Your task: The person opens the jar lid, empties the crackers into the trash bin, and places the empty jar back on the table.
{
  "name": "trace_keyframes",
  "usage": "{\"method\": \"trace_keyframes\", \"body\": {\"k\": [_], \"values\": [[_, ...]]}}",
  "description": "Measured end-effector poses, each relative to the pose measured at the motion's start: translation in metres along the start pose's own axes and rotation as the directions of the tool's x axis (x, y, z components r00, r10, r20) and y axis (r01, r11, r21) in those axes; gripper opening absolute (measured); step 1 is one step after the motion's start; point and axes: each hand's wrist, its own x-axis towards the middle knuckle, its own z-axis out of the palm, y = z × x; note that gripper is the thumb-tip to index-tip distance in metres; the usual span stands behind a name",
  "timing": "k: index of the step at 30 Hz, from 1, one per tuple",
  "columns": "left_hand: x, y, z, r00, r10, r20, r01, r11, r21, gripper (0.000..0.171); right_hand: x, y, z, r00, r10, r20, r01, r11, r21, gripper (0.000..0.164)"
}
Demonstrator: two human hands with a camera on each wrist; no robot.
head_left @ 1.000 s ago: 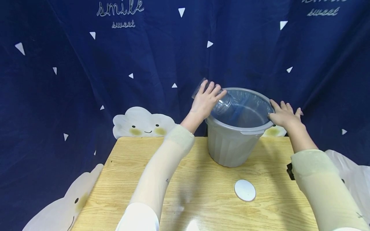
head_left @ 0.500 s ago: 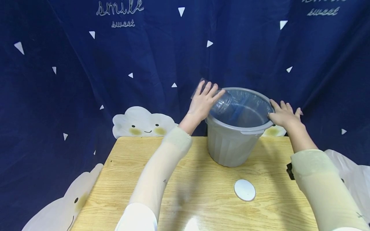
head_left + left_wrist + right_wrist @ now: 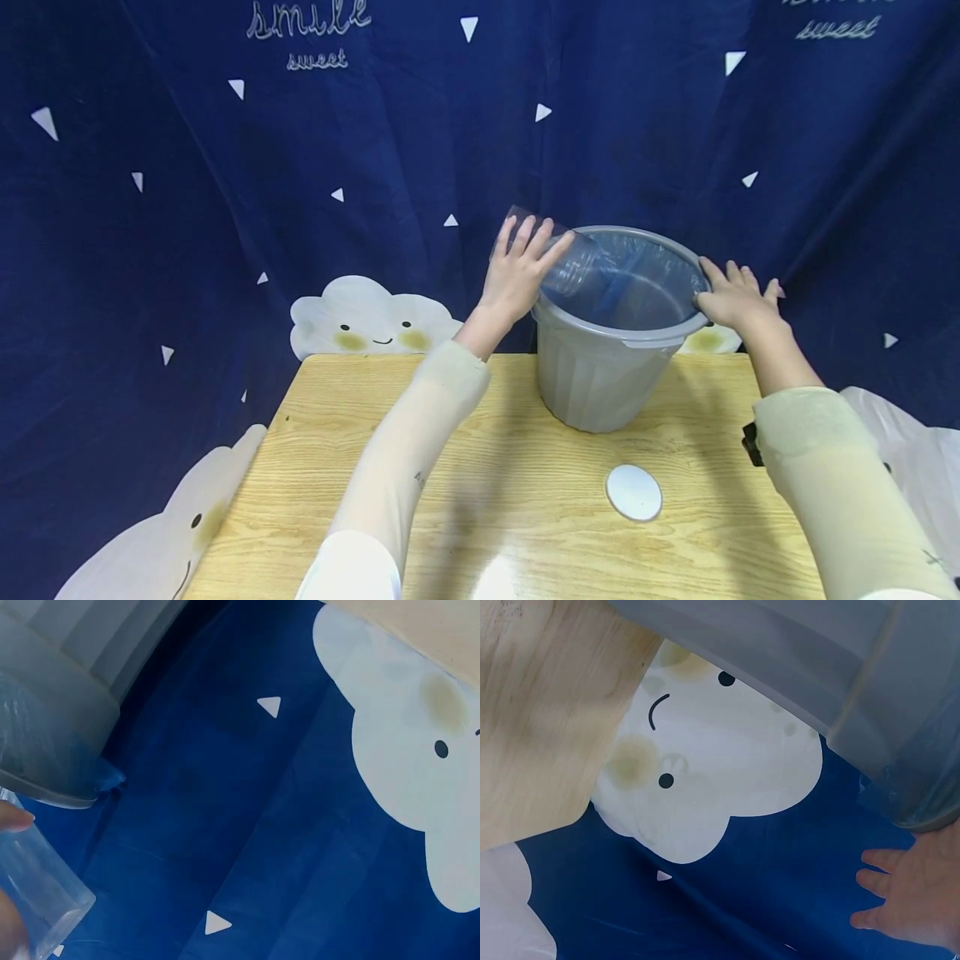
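In the head view my left hand (image 3: 513,271) grips a clear plastic jar (image 3: 573,271), tilted with its threaded mouth down over the left side of a grey trash bin (image 3: 600,375). The jar's base end (image 3: 64,904) and part of the hand (image 3: 11,922) show at the lower left of the left wrist view. A bluish clear bag lines the bin; its bottom is hard to make out. My right hand (image 3: 738,300) rests at the bin's right rim, fingers spread and fairly straight outside it, as the right wrist view also shows (image 3: 907,889).
A round white lid (image 3: 633,492) lies on the wooden table (image 3: 360,433) in front of the bin, which stands near the far edge. Behind the table hangs a dark blue curtain (image 3: 405,150) with white triangles and smiling clouds.
My left hand has shifted slightly left, and the tilted jar's base end has moved left with it. The right hand, bin and lid stay where they were.
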Motion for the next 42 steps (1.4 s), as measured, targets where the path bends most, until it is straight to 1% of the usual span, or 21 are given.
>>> {"method": "trace_keyframes", "body": {"k": [2,7,10,15,21,25,29,34,37,42], "values": [[-0.002,0.0,0.001,1.0,-0.018,-0.019,0.018,1.0,-0.016,0.061,0.0,0.0,0.0,1.0,-0.001,-0.001,0.001,1.0,0.001,0.068],[-0.009,0.002,0.0,0.998,-0.056,-0.037,0.054,0.997,-0.056,0.063,0.0,0.0,0.0,1.0,0.001,0.0,-0.001,1.0,0.001,0.068],[-0.014,0.004,0.0,0.995,-0.078,-0.066,0.073,0.994,-0.08,0.063,0.0,-0.001,0.001,1.0,0.003,0.001,-0.003,1.0,0.002,0.067],[-0.021,0.007,0.001,0.983,-0.123,-0.133,0.107,0.987,-0.121,0.063,-0.001,0.0,0.001,1.0,0.003,0.001,-0.003,1.0,0.003,0.067],[-0.03,0.011,0.0,0.969,-0.186,-0.164,0.157,0.972,-0.173,0.067,0.0,0.0,0.0,1.0,-0.002,0.001,0.002,1.0,0.002,0.067],[-0.038,0.017,-0.001,0.949,-0.237,-0.208,0.188,0.954,-0.233,0.067,0.0,0.0,0.001,1.0,0.002,0.004,-0.002,1.0,0.005,0.067],[-0.046,0.021,-0.002,0.928,-0.278,-0.249,0.2,0.934,-0.295,0.067,0.0,-0.001,0.001,1.0,0.002,0.0,-0.002,1.0,0.007,0.067],[-0.058,0.023,-0.001,0.903,-0.317,-0.291,0.212,0.917,-0.338,0.067,-0.001,-0.001,0.001,1.0,0.001,-0.003,-0.001,1.0,0.008,0.067],[-0.065,0.023,0.0,0.888,-0.34,-0.309,0.22,0.905,-0.364,0.067,-0.001,0.0,0.001,1.0,0.0,-0.005,0.0,1.0,0.005,0.067],[-0.075,0.022,0.0,0.866,-0.382,-0.322,0.232,0.878,-0.418,0.068,0.0,0.0,0.002,1.0,0.001,-0.007,-0.001,1.0,0.002,0.067]]}}
